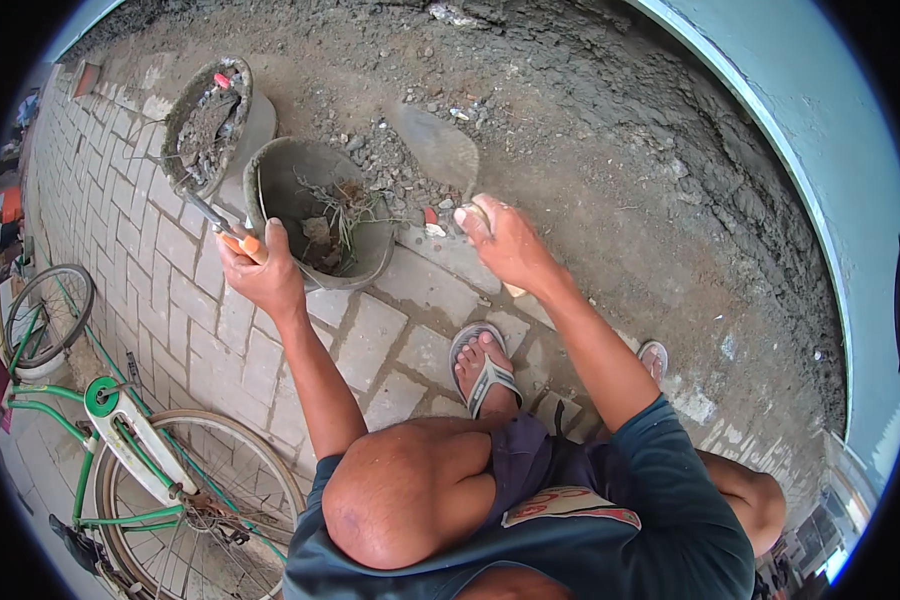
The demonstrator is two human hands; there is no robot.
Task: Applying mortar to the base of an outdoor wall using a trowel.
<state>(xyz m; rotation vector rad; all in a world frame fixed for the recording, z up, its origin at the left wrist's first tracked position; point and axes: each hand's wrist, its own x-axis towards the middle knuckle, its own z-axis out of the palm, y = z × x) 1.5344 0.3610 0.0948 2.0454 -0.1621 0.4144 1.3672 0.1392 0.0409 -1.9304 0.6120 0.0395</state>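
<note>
Head view: what is held by each hand?

By the right hand (508, 245), a broad grey metal trowel (435, 148) is gripped, with the fingers closed around its handle. By the left hand (262, 280), a slim metal tool with an orange handle (254, 247) is held in curled fingers at the rim of a round dark grey bucket (280, 190); whether the rim is pinched too cannot be told.

And where is the trowel's blade placed?

It is held low over the brown soil (610, 220), just beside loose grey rubble (370, 165). Dry weeds (348, 215) are contained in the bucket; a rubble-filled pale grey bucket (260, 125) is set beyond it.

Which step is judged in hand?

The gathering of loose rubble, it would seem. For the next move, the blade would need to be slid beneath the rubble, with the nearer bucket steadied.
</note>
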